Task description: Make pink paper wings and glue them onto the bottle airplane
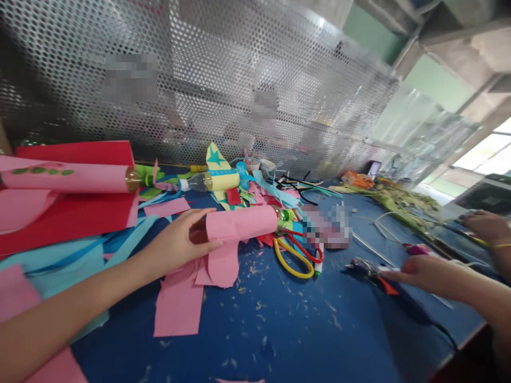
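We see the pink-wrapped bottle (pixel 241 223) over the blue worktop (pixel 259 324), its neck just beside yellow and red loops (pixel 295 274). Our left hand (pixel 195 236) holds its base end, thumb in front, other fingers mostly hidden. Our right hand (pixel 423 276) is at a dark tool (pixel 403 300); whether its fingers close fully, we cannot tell. Too strong left pressure may crumple the wrapping (pixel 225 225); the tool's cord (pixel 443 330) may catch. No brand, label or writing is readable.
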Available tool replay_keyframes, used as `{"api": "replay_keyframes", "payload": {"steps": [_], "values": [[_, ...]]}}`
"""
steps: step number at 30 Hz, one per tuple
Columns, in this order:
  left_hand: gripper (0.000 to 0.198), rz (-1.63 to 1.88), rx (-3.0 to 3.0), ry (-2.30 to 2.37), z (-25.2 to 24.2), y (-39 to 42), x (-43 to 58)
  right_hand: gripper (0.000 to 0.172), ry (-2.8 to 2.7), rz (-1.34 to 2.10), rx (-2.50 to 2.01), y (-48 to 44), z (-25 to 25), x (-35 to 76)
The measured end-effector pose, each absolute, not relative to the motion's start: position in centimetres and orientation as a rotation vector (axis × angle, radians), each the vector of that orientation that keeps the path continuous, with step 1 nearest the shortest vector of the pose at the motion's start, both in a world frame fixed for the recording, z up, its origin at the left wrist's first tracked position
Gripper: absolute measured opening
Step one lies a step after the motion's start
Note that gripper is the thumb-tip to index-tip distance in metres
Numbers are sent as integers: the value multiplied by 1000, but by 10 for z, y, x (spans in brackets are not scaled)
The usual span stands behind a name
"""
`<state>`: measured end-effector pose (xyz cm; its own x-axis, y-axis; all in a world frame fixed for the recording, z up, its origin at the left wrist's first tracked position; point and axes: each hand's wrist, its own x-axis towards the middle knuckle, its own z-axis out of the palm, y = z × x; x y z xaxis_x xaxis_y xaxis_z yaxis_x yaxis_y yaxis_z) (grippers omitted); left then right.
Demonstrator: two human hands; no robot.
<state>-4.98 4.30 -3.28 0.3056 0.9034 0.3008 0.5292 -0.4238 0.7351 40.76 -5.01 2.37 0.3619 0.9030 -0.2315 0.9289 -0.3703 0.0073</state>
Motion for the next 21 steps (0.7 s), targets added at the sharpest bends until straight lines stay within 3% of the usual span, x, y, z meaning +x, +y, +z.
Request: {"api": "replay_keyframes", "payload": {"steps": [2, 4, 6, 10, 14, 21], "values": [[65, 962, 2059, 1259, -35, 43, -51, 25, 1864, -59, 2533, -45, 32, 373], [63, 954, 2055, 1261, -38, 44, -52, 15, 2285, -119, 2436, -40, 38, 324], [64, 940, 2065, 1250, -39, 45, -53, 13, 2697, -325, 2167, -35, 38, 272], [68, 954, 2093, 1221, -41, 46, -54, 9, 3292, -39, 1514, -16, 25, 198], [65, 961, 2071, 1228, -41, 45, -52, 7, 3376, 141, 1298, 7, 10, 177], [63, 963, 2009, 1236, -37, 42, -48, 2, 3471, 11, 1352, 28, 0, 172]]}}
